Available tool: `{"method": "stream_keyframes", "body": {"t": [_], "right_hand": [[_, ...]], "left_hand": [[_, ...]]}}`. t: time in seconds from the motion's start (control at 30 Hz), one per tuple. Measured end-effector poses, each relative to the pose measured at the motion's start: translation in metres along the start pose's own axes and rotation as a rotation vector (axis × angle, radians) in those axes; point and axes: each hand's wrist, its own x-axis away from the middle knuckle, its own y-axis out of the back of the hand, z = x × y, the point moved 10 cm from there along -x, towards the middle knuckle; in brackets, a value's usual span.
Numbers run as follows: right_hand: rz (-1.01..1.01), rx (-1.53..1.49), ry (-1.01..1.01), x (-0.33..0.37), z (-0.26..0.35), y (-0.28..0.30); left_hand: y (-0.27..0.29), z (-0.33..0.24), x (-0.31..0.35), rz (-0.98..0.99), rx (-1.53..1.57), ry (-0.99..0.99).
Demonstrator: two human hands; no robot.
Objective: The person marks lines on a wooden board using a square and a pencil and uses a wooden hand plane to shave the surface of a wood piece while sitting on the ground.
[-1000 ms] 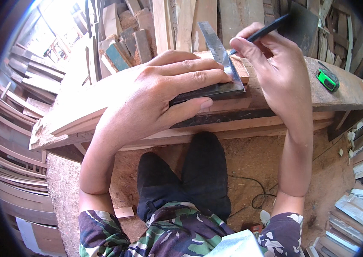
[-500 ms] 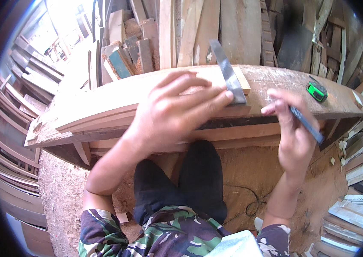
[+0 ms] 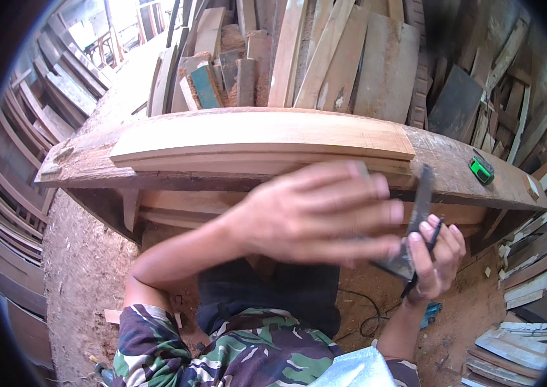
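A pale wooden board (image 3: 260, 134) lies along the workbench (image 3: 446, 155), with a second board's edge showing under it. In front of its right end, my right hand (image 3: 440, 267) grips a metal try square (image 3: 422, 193) together with a thin dark marking stick (image 3: 409, 289), perhaps a pencil. The square's blade points up and away from me. My left hand (image 3: 325, 213) is smeared by motion, its fingers stretched out toward the square. The left fingertips overlap the square's lower part, and whether they touch it I cannot tell.
A green and black tape measure (image 3: 482, 170) rests on the bench's right end, near a small wood chip (image 3: 533, 188). Planks and offcuts (image 3: 383, 71) lean behind the bench. Stacked boards (image 3: 512, 351) line the right side; a dark cable (image 3: 370, 322) lies on the sawdust-covered floor.
The try square has left the board's right end and is now in my right hand with the dark stick. My left hand has moved right and nearer to me, its fingers off the board.
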Motion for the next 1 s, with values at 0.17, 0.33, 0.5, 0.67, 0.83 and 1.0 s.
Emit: {"method": "stream_keyframes", "body": {"t": [0.17,0.33,0.5,0.67,0.83,1.0], "right_hand": [[-0.087,0.043,0.021,0.022,-0.008,0.029],[-0.097,0.076,-0.006,0.041,0.006,0.026],[-0.092,0.092,-0.114,0.044,0.016,0.025],[-0.131,0.016,-0.09,0.046,0.021,0.027],[-0.146,0.016,-0.041,0.053,0.027,0.026],[-0.225,0.149,-0.012,0.036,0.036,0.039]], "left_hand": [[0.053,0.117,0.047,0.336,-0.184,0.581],[0.042,0.142,0.077,0.498,0.107,0.63],[0.033,0.145,0.079,0.469,0.117,0.557],[0.039,0.147,0.077,0.552,0.145,0.677],[0.021,0.161,0.085,0.588,0.246,0.757],[0.024,0.161,0.077,0.518,0.265,0.696]]}}
